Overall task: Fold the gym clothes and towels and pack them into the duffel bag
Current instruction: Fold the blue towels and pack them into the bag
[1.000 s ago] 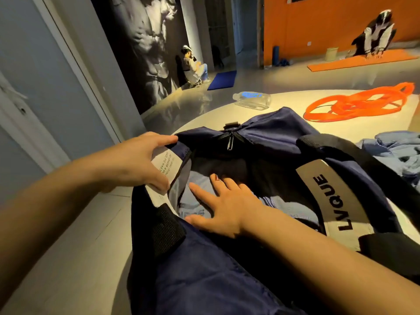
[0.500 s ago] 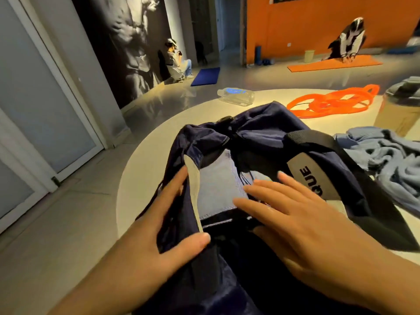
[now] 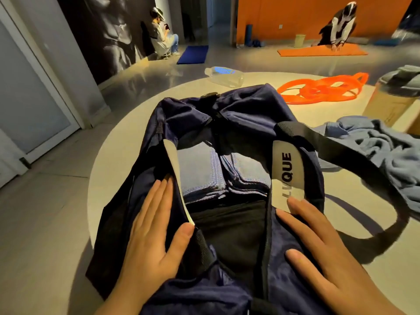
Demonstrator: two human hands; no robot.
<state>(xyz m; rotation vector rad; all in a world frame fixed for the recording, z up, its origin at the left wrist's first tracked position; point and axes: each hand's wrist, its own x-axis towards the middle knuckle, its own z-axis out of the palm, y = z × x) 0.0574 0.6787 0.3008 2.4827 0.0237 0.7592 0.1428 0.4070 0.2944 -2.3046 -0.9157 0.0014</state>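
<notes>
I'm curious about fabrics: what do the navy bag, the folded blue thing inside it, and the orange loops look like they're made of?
The duffel bag looks like thin woven nylon or polyester: it has a slight sheen and crumples softly. The folded towel seems terry or microfibre, with a matte nap and stitched edges. The orange loops look like smooth rubber or latex bands, though that is less certain.

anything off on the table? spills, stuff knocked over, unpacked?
Two things. The clear water bottle lies on its side near the table's far edge; no spill visible. The blue-grey garment sits crumpled right of the duffel bag, unfolded and unpacked, while folded cloths are already inside.
</notes>
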